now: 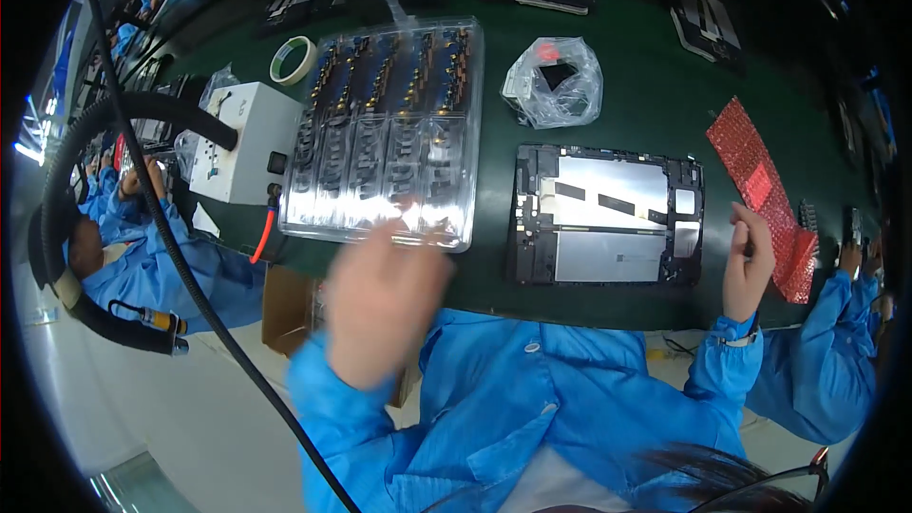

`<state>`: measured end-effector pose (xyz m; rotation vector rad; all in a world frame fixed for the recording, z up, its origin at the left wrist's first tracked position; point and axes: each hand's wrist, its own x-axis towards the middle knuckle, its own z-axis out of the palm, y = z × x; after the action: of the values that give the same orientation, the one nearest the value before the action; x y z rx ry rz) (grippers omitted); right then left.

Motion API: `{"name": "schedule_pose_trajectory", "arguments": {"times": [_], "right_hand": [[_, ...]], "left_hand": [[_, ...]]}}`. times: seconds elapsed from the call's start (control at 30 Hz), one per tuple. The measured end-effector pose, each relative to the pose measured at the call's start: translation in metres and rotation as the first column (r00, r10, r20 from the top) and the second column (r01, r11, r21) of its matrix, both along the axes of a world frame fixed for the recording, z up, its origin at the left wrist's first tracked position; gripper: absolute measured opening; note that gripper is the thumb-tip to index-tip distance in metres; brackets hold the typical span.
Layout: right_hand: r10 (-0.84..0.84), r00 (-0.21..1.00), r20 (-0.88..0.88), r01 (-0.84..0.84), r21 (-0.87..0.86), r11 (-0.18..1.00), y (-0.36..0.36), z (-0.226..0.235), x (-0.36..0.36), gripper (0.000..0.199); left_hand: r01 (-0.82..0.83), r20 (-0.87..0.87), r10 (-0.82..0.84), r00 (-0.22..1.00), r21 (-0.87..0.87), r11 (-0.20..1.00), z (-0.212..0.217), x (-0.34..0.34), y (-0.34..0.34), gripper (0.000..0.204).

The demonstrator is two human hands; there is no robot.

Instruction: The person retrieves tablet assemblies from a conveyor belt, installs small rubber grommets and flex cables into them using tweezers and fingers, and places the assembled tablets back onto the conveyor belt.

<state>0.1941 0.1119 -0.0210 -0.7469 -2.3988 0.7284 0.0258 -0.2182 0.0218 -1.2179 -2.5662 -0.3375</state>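
An opened tablet chassis [608,217] with silver plates inside lies flat on the dark green bench, in front of me. My right hand [747,261] rests at the chassis's right edge with its fingers loosely curled; whether it pinches anything small is too unclear to tell. My left hand [380,299] is blurred, raised in front of the near edge of a clear plastic tray [385,133] that holds rows of small parts. Nothing shows in the left hand.
A white control box [237,142] with a red cable stands left of the tray, a tape roll [293,59] behind it. A clear bag [554,84] lies beyond the chassis, red bubble sheets [765,195] at right. Other workers in blue sit on both sides.
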Motion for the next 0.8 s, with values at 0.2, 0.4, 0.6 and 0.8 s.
{"name": "schedule_pose_trajectory", "arguments": {"times": [0.2, 0.4, 0.6, 0.8], "right_hand": [[0.115, 0.986, -0.122, -0.108, 0.060, 0.992, -0.012, 0.012, -0.001, 0.020], [0.050, 0.992, -0.116, -0.055, -0.039, 0.998, -0.022, 0.014, 0.015, 0.021], [0.061, 0.990, -0.130, -0.066, -0.039, 0.997, -0.027, 0.020, 0.015, 0.020], [0.279, 0.929, -0.245, -0.356, -0.377, 0.855, -0.050, 0.033, -0.002, 0.016]], "left_hand": [[-0.064, -0.044, 0.067, 0.997, 0.072, 0.995, 0.006, -0.196, -0.039, 0.016], [-0.149, -0.144, 0.123, 0.982, -0.191, 0.970, -0.036, -0.251, -0.012, 0.017], [-0.156, -0.103, 0.142, 0.984, -0.140, 0.978, -0.027, -0.249, -0.012, 0.014], [-0.135, 0.085, 0.108, 0.991, 0.446, 0.885, 0.053, -0.160, -0.015, 0.015]]}}
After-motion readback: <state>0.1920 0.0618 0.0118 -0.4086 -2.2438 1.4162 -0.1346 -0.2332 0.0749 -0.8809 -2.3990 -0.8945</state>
